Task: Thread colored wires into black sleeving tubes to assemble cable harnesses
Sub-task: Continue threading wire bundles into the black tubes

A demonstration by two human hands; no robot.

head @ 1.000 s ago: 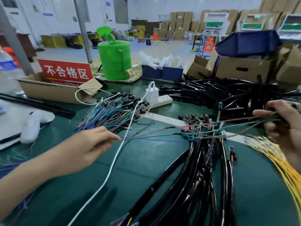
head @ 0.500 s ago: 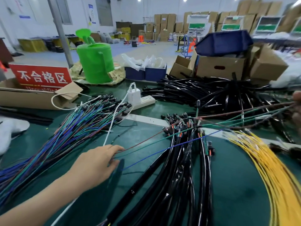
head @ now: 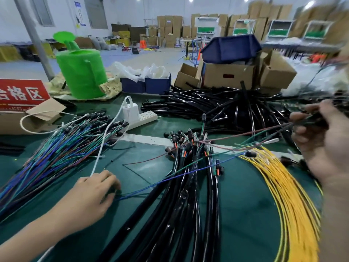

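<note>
The left hand (head: 94, 193) lay low on the green table (head: 245, 214), its fingers (head: 111, 183) curled down and pinching the near ends of a few loose wires (head: 188, 173), one blue, one green and one brown. These wires ran up and to the right, stretched above a bundle of black sleeved harnesses (head: 188, 201), to the right hand (head: 324, 140). That hand's fingers were curled round the far ends of the wires together with something black, too blurred to make out. A heap of black sleeving tubes (head: 217, 106) lay at the back of the table. A fan of yellow wires (head: 283, 195) lay at the right, and a sheaf of mixed coloured wires (head: 56, 152) at the left. A white power strip (head: 145, 118) sat between that sheaf and the tubes, near a green watering can (head: 81, 72).
</note>
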